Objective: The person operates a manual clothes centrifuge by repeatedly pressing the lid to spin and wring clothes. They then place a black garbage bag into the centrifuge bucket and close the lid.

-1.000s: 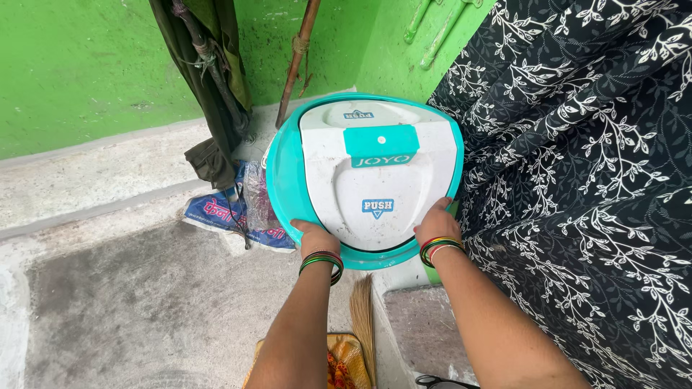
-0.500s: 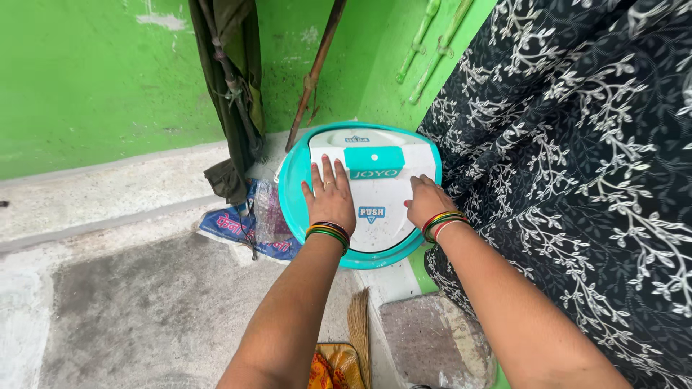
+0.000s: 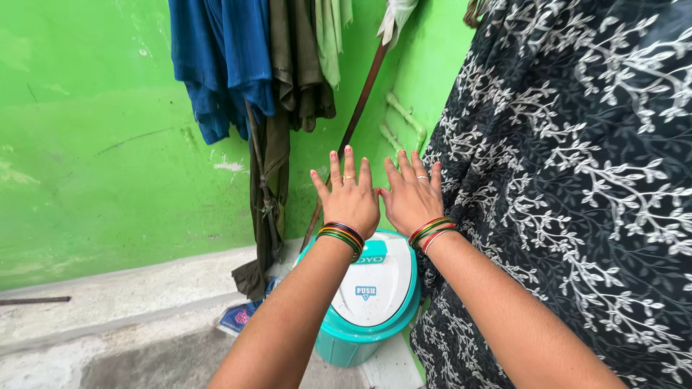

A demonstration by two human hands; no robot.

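Both the left hand (image 3: 351,196) and right hand (image 3: 411,192) hover flat, fingers spread, empty, above the teal push-lid bin (image 3: 371,299); lowering them squarely keeps it steady.

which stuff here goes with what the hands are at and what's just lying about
In hand: left hand and right hand, both open and raised above the teal bin with a white lid.

Lying about: hanging blue cloth, wooden stick, patterned fabric.

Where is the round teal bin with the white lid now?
In the head view, the round teal plastic bin with the white lid stands low at centre on the floor, below both raised hands, beside the black floral cloth.
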